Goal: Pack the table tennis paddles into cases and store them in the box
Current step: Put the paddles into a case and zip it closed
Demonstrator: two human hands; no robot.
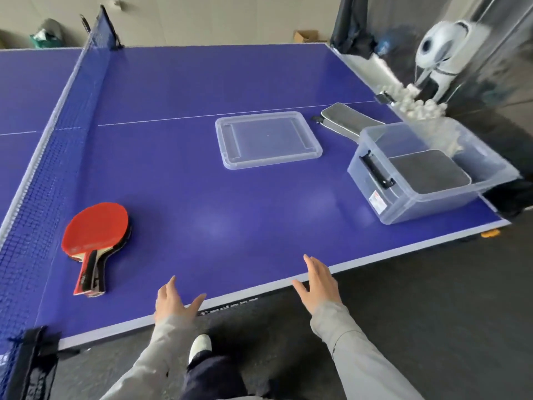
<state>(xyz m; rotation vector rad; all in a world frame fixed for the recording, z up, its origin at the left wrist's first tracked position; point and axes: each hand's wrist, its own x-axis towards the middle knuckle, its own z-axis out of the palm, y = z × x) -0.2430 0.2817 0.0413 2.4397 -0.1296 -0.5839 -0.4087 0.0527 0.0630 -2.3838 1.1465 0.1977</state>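
Blue and wide, the table [230, 197] fills the view, with its net [57, 125] running along the left side. Both hands hover over the near edge, empty: the left hand [170, 301] and the right hand [320, 280] each have their fingers spread and hold nothing. A stack of paddles [95, 235], red rubber on top, lies near the net on the left, well apart from the clear box [427, 174] at the far right corner, which already holds a grey case [427, 171]. A second grey case [346, 118] lies behind the box, and the box's lid [268, 140] rests flat mid-table. The likeliest slip, I judge, is lifting the stacked paddles together so one slides off. The box also overhangs the table's corner, so a careless push while loading could tip it off.
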